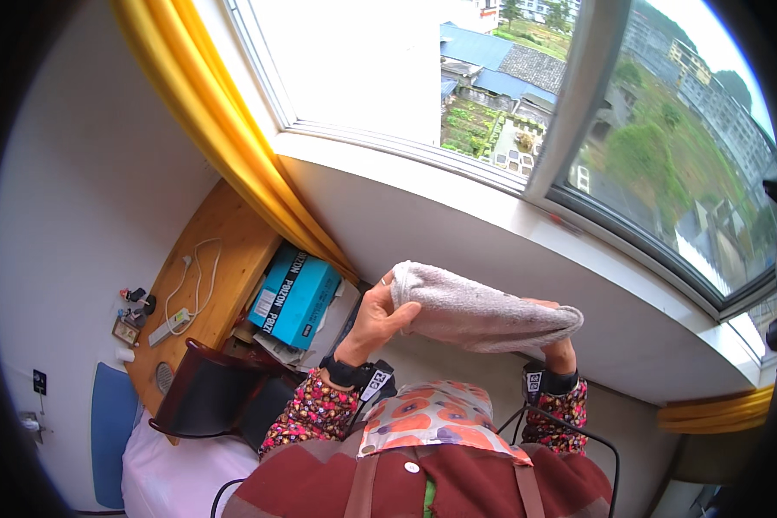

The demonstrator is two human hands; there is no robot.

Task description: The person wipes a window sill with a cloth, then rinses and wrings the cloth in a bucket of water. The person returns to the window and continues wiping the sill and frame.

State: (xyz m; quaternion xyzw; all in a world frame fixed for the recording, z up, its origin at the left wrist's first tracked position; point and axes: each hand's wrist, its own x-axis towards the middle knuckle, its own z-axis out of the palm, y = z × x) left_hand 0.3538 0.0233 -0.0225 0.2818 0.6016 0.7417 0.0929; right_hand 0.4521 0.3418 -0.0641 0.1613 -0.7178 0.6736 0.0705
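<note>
Stretched between my two hands is a folded, greyish terry cloth [476, 304] with a few dark spots. My left hand [377, 317] grips its left end, thumb on the near face and fingers mostly behind. At the other end, my right hand [559, 353] is largely covered by the cloth; its wrist and a strip of fingers show. The cloth hangs in the air in front of the wall below the window, apart from the sill [414, 171].
A sliding window [544, 116] spans the top, its left part open. To the left, a yellow curtain [201, 110] hangs beside a wooden desk [233, 213] with a power strip [168, 328]. A blue box [298, 294], a dark chair [207, 388] and a bed [168, 466] stand nearby.
</note>
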